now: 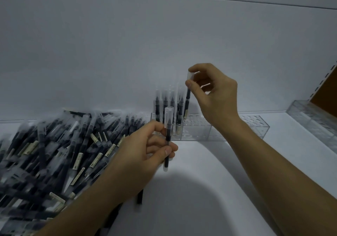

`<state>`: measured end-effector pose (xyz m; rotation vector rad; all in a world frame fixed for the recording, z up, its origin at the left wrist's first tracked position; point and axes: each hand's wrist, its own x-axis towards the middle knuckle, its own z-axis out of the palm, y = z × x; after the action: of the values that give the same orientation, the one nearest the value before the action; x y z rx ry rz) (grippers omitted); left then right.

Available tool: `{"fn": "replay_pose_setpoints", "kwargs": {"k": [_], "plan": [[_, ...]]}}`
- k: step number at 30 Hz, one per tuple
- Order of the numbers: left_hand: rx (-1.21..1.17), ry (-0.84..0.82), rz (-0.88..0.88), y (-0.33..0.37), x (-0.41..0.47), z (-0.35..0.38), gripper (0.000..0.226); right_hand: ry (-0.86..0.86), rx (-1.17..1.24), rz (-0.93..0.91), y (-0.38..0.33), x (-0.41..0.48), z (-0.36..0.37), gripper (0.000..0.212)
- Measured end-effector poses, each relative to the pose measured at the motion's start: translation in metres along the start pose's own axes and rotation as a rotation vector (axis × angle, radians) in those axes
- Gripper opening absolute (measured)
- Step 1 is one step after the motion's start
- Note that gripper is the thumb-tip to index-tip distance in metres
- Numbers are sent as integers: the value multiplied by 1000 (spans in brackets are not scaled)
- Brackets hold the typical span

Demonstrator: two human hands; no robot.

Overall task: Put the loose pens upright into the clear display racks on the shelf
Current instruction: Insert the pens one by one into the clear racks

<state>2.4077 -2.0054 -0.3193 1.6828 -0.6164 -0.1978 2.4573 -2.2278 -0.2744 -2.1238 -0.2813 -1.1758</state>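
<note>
A big heap of loose black pens (pixel 54 151) with clear caps covers the left of the white shelf. My left hand (pixel 144 155) pinches one black pen (pixel 167 139) upright in front of the clear rack (pixel 228 128). Another pen pokes out below that hand's wrist. My right hand (pixel 213 93) pinches the clear cap of a second pen (pixel 187 99) and holds it upright over the rack, its lower end at the rack's top. Several pens (pixel 167 106) stand upright in the rack's left part; the holes to the right are empty.
The white shelf (pixel 200 190) runs to a white back wall (pixel 145 35). A second clear rack (pixel 313 119) stands along the right edge beside a slotted upright and a brown panel (pixel 326 91).
</note>
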Motion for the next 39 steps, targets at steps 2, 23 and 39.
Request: {"fn": "replay_pose_setpoints", "kwargs": {"k": [2, 23, 39], "plan": [[5, 14, 10, -1, 1, 0, 33, -21, -16, -3, 2, -4, 2, 21], [84, 101, 24, 2, 2, 1, 36, -158, -3, 111, 4, -13, 0, 19], [78, 137, 88, 10, -1, -2, 43, -354, 618, 228, -35, -32, -9, 21]]}}
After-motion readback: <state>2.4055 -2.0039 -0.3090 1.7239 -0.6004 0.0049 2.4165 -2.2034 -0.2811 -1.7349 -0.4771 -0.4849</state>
